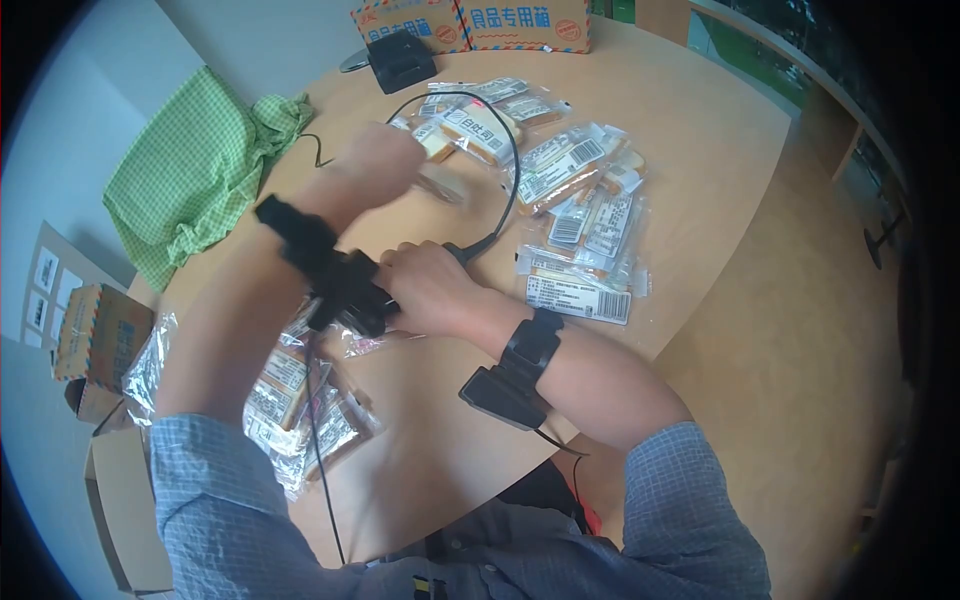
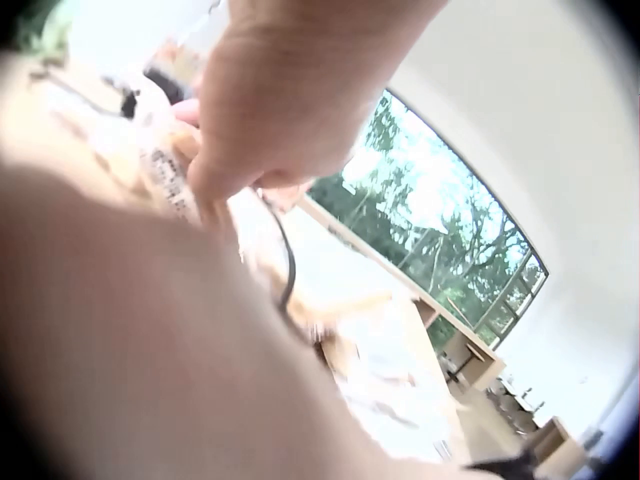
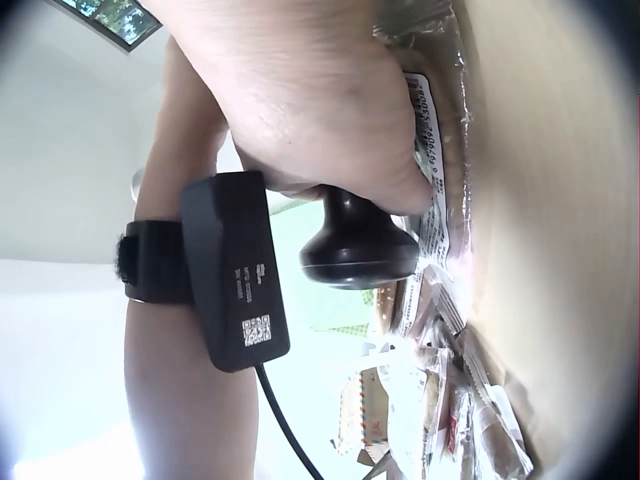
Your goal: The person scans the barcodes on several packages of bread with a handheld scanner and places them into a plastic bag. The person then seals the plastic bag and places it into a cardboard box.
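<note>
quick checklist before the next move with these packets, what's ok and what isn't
1. Right hand gripping the black handheld device: ok, held in the hand.
2. Left hand holding a packet: cannot tell, blurred.
3. Cord clear of the far packets: not ok, it crosses in front of them in the head view.
4. Nearest right-side packet label up: ok, printed label and barcode face up.
5. Lower-left packets lying apart: not ok, they overlap.
</note>
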Demonstrator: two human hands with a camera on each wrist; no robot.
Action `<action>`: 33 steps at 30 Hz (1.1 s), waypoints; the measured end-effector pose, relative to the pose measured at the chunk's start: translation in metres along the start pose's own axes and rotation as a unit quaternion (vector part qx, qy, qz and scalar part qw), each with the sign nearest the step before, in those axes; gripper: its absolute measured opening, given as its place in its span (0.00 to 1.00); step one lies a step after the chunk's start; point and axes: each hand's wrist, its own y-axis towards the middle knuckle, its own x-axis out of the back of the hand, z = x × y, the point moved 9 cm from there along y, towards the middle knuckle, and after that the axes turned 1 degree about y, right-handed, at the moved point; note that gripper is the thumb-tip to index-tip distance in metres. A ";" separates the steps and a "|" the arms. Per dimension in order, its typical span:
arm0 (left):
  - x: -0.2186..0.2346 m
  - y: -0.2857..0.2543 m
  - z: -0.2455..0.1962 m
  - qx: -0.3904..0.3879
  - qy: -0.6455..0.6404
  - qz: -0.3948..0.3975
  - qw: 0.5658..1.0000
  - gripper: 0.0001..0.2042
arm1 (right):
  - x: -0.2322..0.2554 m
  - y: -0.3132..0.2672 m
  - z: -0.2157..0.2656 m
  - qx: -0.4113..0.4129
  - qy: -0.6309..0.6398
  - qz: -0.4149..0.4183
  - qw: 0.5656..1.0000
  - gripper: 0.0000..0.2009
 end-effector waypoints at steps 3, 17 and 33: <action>0.016 -0.039 0.066 0.102 -0.179 -0.074 0.976 0.08 | 0.004 0.000 0.002 0.008 0.054 -0.015 0.998 0.17; -0.091 -0.193 0.147 0.312 -0.635 0.008 0.706 0.13 | 0.027 0.007 0.007 0.011 0.096 -0.106 0.990 0.24; -0.038 -0.218 0.122 0.253 -0.525 -0.073 0.809 0.10 | 0.047 0.005 -0.021 -0.085 0.060 -0.215 0.971 0.21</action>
